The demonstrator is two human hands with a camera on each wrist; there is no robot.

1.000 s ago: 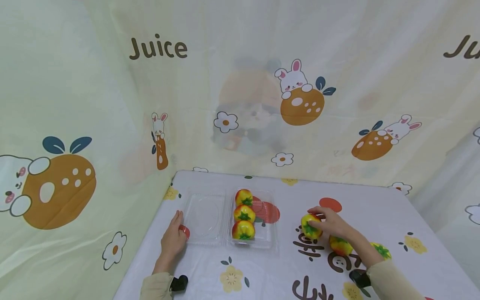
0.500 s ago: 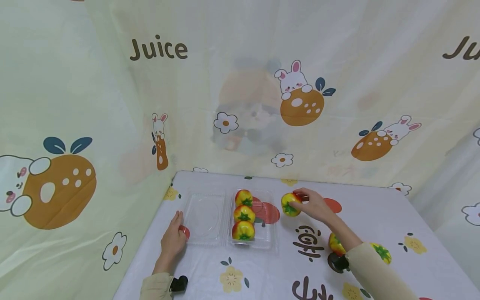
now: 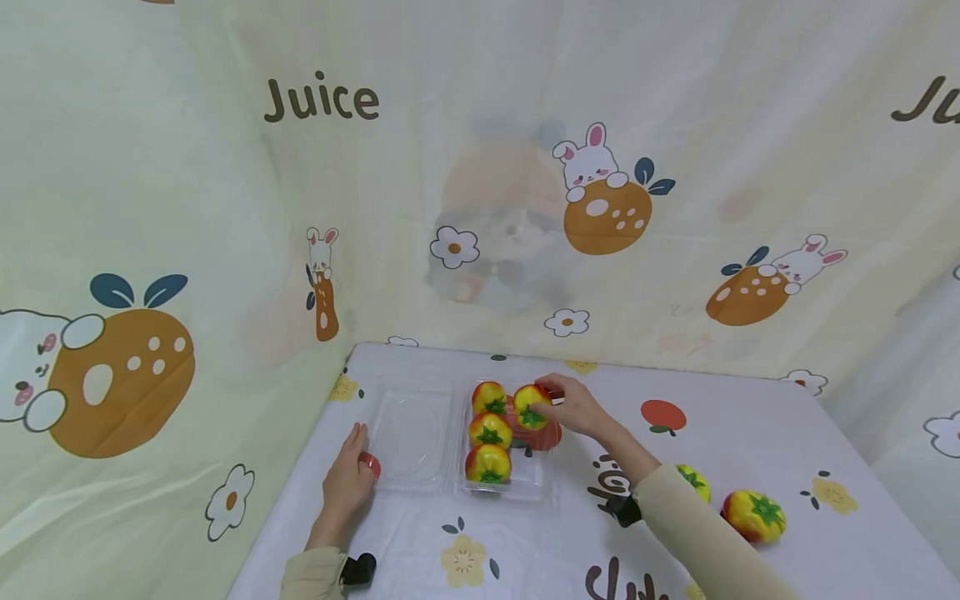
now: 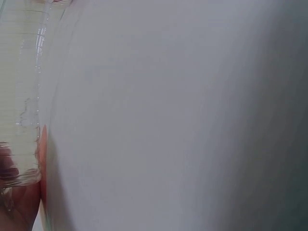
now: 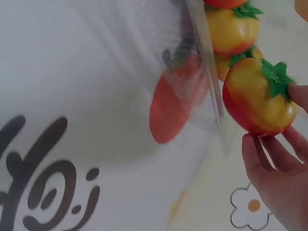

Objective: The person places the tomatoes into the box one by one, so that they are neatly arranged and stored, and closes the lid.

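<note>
My right hand (image 3: 576, 408) pinches a glossy red-and-yellow artificial persimmon (image 3: 532, 406) with a green leafy top. Seen from the right wrist, the thumb lies by the leaves of this persimmon (image 5: 260, 98) and the fingertips support its lower side. It overlaps the back right of a clear plastic clamshell box (image 3: 531, 483). Three similar persimmons (image 3: 488, 464) stand in a row along the box's left side. The box's lid (image 3: 408, 479) lies folded open to the left. My left hand (image 3: 350, 477) rests against the lid's left edge, fingers straight; through the plastic, the left wrist view shows part of the hand (image 4: 21, 204).
Two more persimmons lie on the table at the right: one persimmon (image 3: 754, 515) in full view, another persimmon (image 3: 692, 482) partly behind the right sleeve (image 3: 705, 525). A printed white cloth (image 3: 555, 550) covers the table. A patterned curtain (image 3: 480, 325) hangs behind.
My right hand has carried the persimmon leftward and away from me, from the table's right side to the box. The left hand, lid and three persimmons in the box have stayed put.
</note>
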